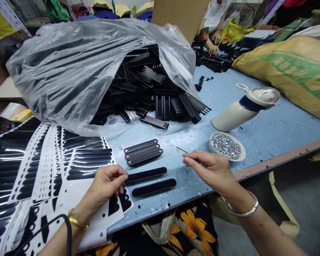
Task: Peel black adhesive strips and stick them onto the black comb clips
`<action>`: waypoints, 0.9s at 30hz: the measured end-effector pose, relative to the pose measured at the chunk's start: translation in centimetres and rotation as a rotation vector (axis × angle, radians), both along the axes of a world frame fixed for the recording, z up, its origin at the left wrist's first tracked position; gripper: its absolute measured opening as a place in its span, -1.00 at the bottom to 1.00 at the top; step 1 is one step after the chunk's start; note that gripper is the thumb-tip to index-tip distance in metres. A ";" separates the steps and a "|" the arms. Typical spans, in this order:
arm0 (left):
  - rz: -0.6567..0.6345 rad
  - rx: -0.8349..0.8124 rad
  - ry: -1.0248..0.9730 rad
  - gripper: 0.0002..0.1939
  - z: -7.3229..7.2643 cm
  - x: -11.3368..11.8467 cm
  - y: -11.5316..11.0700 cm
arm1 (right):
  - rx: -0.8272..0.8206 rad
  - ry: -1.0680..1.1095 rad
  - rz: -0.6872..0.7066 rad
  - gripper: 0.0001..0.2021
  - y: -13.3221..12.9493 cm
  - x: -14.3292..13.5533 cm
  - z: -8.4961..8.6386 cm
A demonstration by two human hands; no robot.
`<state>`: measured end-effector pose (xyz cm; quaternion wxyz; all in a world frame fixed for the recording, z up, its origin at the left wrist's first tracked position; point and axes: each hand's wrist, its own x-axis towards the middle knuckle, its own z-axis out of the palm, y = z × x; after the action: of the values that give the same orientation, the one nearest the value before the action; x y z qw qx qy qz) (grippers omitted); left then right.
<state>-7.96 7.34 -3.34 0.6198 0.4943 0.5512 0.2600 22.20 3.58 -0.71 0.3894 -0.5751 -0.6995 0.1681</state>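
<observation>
My left hand (109, 181) is closed, its thumb and forefinger pinched at the left end of a long black strip with rounded ends (149, 174). A second black strip (154, 187) lies just in front of it on the table. My right hand (210, 169) is closed on a thin dark needle-like tool (181, 149), whose tip points left. Behind the strips sits a group of black parts with a diamond pattern (144, 153) and silver dots at their ends. Sheets of black stickers (90, 161) lie under and beside my left hand.
A clear plastic bag (77, 71) spills many black plastic parts (160, 106) across the back. On the right are a white bowl (241, 157) of small silver pieces, a leaning white bottle (233, 115) and a yellow sack (287, 67). A co-worker's hands (213, 44) are at the far side.
</observation>
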 end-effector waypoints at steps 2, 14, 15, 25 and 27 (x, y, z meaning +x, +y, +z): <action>-0.004 0.004 0.002 -0.75 -0.1 0.0 0.0 | -0.111 0.022 -0.016 -0.81 -0.7 0.1 -1.2; -0.185 0.405 0.156 -0.82 -0.3 0.3 -0.9 | -0.301 -0.142 -0.030 -0.73 0.2 -5.5 -3.9; -0.204 0.420 0.158 -0.82 -0.5 0.3 -1.0 | -0.309 -0.113 -0.020 -0.76 0.2 -5.4 -3.9; -0.179 0.286 0.055 -0.82 -0.8 0.5 -0.7 | -0.378 0.259 0.015 -0.74 -0.4 -3.4 -4.6; -0.162 0.277 0.034 -0.82 -0.8 0.6 -0.8 | -0.394 0.303 0.018 -0.69 -0.3 -2.8 -4.8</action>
<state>-7.35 6.57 -4.16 0.5551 0.6223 0.4788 0.2745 19.45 3.30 -5.48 0.3687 -0.6020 -0.5917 0.3892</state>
